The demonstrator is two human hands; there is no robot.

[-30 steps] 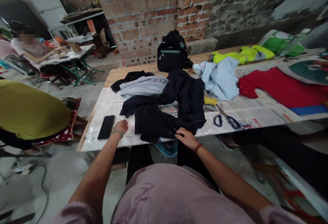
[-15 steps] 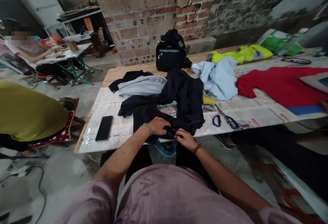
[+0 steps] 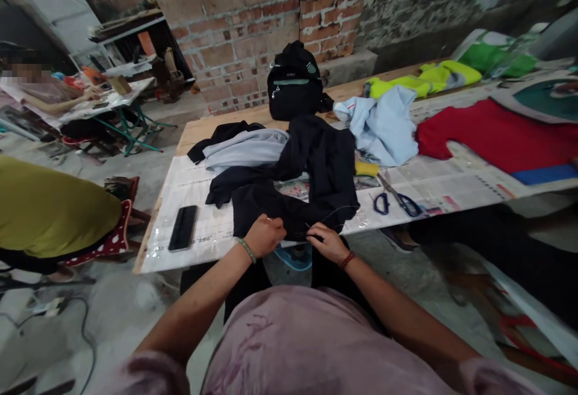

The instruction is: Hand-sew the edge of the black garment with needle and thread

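A black garment (image 3: 257, 205) lies in folds at the front edge of the table, its near hem between my two hands. My left hand (image 3: 263, 236) is closed on the hem, fingers curled under and knuckles up. To its right, my right hand (image 3: 329, 243) pinches at the same hem, thumb against fingers. A thin bright sliver like a sewing needle (image 3: 307, 224) shows at its fingertips. Pale thread (image 3: 338, 209) arcs over the dark cloth beside that hand. Blue-handled scissors (image 3: 397, 197) lie to the right of the garment.
A phone (image 3: 183, 227) lies at the left on the paper-covered table (image 3: 156, 244). Behind the garment are grey cloth (image 3: 246, 149) and a black backpack (image 3: 294, 85). Light blue cloth (image 3: 383, 127), a red garment (image 3: 478, 133) and an iron (image 3: 546, 100) are to the right. Other people sit at left.
My left hand has moved left and slightly nearer to me, away from the right hand, and its fingers have curled in. My right hand stays at the hem. The view has shifted slightly.
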